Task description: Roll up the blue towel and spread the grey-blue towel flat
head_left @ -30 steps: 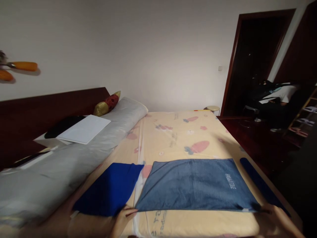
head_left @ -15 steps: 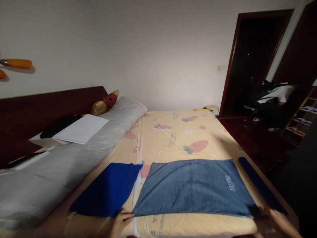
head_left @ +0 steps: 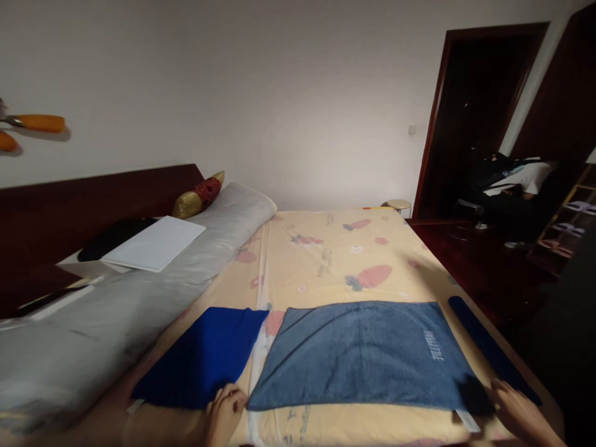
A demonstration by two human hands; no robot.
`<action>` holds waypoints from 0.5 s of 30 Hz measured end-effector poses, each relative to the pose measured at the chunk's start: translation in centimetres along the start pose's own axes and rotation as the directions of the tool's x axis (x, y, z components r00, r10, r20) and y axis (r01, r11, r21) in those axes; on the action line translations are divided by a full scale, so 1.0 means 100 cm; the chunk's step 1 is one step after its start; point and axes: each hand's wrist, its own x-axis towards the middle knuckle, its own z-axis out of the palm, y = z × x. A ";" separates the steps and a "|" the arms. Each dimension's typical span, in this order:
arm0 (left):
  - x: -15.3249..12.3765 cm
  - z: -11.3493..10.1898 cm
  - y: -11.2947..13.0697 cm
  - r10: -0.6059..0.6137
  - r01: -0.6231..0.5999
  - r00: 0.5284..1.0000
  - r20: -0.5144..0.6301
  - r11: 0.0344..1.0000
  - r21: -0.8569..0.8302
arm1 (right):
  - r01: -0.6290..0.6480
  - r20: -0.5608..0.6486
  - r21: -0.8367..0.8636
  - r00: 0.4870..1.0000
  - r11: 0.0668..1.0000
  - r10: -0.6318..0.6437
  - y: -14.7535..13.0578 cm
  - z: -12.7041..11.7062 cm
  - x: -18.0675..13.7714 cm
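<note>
At the near edge of the bed, the left hand (head_left: pixel 226 406) has curled into a loose fist against the near left corner of the grey-blue towel (head_left: pixel 363 357), where half a second ago its fingers lay flatter under that corner; the right hand (head_left: pixel 516 413) sits at the near right corner, fingers bent beside the dark corner tab and its white label (head_left: pixel 467 420), which has come into sight since the previous moment. The near hem has slid a little toward the person and now lies straighter, so the towel looks pulled taut and flat between the two hands, a sign that the spreading is about settled. Whether either hand actually pinches cloth I cannot tell, since the fingertips are tucked at the hem; the hands are well apart, one at each corner. The towel lies flat across the yellow printed sheet (head_left: pixel 326 254), its printed lettering near the right side. Just left of it a bright blue cloth (head_left: pixel 205 360) lies folded, touching the left hand's side, and a narrow dark blue strip (head_left: pixel 488 347) runs along the right edge of the bed. Farther off, a long grey bolster (head_left: pixel 139 298) carries a white board (head_left: pixel 153 243), with a red and gold cushion (head_left: pixel 200 194) against the dark headboard (head_left: pixel 69 211).
</note>
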 end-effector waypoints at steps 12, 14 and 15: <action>-0.029 0.108 0.219 0.465 -0.430 0.796 0.388 0.885 -0.179 | 0.344 -0.013 0.018 0.939 0.939 -0.344 -0.253 0.089 0.032; -0.030 0.115 0.227 0.420 -0.388 0.809 0.411 0.907 -0.162 | 0.335 -0.028 0.002 0.942 0.942 -0.335 -0.263 0.099 0.032; -0.029 0.115 0.229 0.400 -0.371 0.814 0.421 0.916 -0.151 | 0.334 -0.028 -0.002 0.942 0.942 -0.334 -0.265 0.102 0.032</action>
